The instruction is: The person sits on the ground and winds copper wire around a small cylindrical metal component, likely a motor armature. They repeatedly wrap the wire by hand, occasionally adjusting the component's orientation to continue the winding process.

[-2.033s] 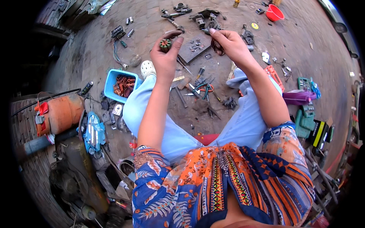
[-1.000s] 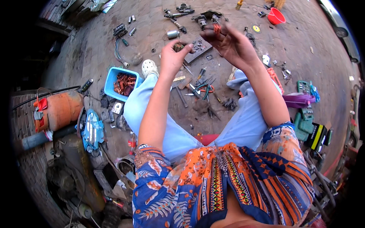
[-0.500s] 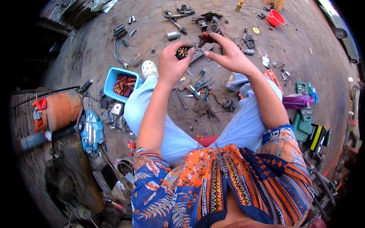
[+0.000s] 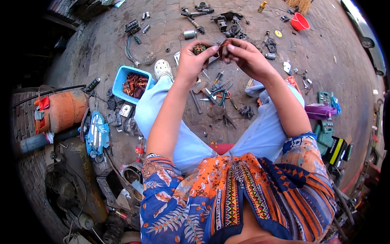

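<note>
1. Motor core (image 4: pixel 199 49), round and slotted, with green edging and reddish ends, is up in the person's left hand (image 4: pixel 192 61), raised above the cluttered floor (image 4: pixel 101 44).
2. Between the blue trouser legs (image 4: pixel 156 116) I can see a jumble of tools: a dark bar (image 4: pixel 196 102), pliers (image 4: pixel 229 95) with an orange handle, and a screwdriver (image 4: pixel 219 76).
3. Just beside the left knee stands a blue tub (image 4: pixel 118 83) heaped with copper-coloured wire (image 4: pixel 134 84); well off to the left is an orange gas cylinder (image 4: pixel 67 112).
4. Past the hands, a silvery cylinder (image 4: pixel 189 34) lies on its side. A red bucket (image 4: pixel 300 22) is far off to the right, and a purple container (image 4: pixel 317 113) lies outside the right leg.
5. A metal block (image 4: pixel 214 59) is beneath the hands, which cover most of it.
6. The left fingers are curled round the core's side, holding it between them and the thumb, slotted end facing up.
7. The right hand (image 4: pixel 248 60) has thumb and fingers pinched together on a reddish-brown wire bundle (image 4: pixel 224 46).
8. That bundle is just beside the left thumb's tip; whether it joins the core, I can't tell.
</note>
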Demonstrator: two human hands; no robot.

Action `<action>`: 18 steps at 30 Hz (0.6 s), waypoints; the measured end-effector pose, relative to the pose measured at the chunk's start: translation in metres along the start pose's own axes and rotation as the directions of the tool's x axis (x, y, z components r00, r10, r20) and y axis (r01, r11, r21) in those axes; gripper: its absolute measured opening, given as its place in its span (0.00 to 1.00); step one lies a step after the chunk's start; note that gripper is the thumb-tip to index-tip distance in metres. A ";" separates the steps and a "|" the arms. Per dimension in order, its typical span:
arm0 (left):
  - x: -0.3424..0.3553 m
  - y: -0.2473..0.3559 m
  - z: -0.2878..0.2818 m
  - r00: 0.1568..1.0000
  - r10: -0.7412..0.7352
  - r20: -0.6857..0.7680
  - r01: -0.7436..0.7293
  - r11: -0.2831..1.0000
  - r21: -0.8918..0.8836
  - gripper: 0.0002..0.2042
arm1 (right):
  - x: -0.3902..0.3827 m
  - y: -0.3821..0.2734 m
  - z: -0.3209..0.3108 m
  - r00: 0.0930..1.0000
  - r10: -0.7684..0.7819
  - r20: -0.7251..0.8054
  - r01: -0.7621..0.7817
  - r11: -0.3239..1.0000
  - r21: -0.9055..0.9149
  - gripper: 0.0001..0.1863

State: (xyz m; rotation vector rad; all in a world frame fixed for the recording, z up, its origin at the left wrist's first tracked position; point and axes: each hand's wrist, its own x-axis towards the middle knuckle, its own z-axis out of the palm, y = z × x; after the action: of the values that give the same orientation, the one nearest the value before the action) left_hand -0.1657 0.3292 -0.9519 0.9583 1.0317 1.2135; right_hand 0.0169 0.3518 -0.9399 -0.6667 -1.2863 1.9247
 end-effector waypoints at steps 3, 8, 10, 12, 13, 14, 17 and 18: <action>-0.002 -0.007 0.010 0.961 0.274 -0.044 -0.251 0.926 0.281 0.05 | 0.001 0.000 -0.005 0.999 -0.028 0.015 0.022 0.950 0.311 0.11; -0.001 -0.005 0.009 0.826 0.543 0.150 -0.506 0.599 0.620 0.05 | 0.001 0.005 -0.009 0.996 0.059 -0.069 -0.025 0.910 0.413 0.10; -0.003 -0.004 0.008 0.814 0.538 0.220 -0.514 0.490 0.704 0.07 | 0.002 0.007 -0.012 0.988 0.108 -0.106 -0.055 0.908 0.416 0.10; -0.005 -0.002 0.009 0.816 0.502 0.287 -0.513 0.399 0.760 0.10 | 0.002 0.008 -0.016 0.970 0.175 -0.171 -0.095 0.912 0.398 0.10; -0.008 -0.001 0.009 0.823 0.472 0.315 -0.507 0.363 0.782 0.12 | 0.002 0.007 -0.015 0.964 0.193 -0.185 -0.109 0.916 0.386 0.10; -0.009 0.000 0.009 0.831 0.439 0.342 -0.502 0.326 0.801 0.13 | 0.001 0.004 -0.014 0.957 0.210 -0.200 -0.124 0.919 0.374 0.10; 0.002 -0.005 0.008 0.901 0.387 0.196 -0.420 0.667 0.616 0.11 | 0.000 -0.012 -0.013 0.972 0.171 -0.163 -0.090 0.907 0.411 0.09; 0.003 -0.001 0.009 0.953 0.268 0.143 -0.303 0.807 0.506 0.10 | -0.001 -0.016 -0.014 0.981 0.140 -0.137 -0.067 0.897 0.436 0.09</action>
State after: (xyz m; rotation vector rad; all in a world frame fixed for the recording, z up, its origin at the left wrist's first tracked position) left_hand -0.1568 0.3319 -0.9512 1.6212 1.2273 1.1494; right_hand 0.0319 0.3625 -0.9305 -0.6570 -0.6964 2.0975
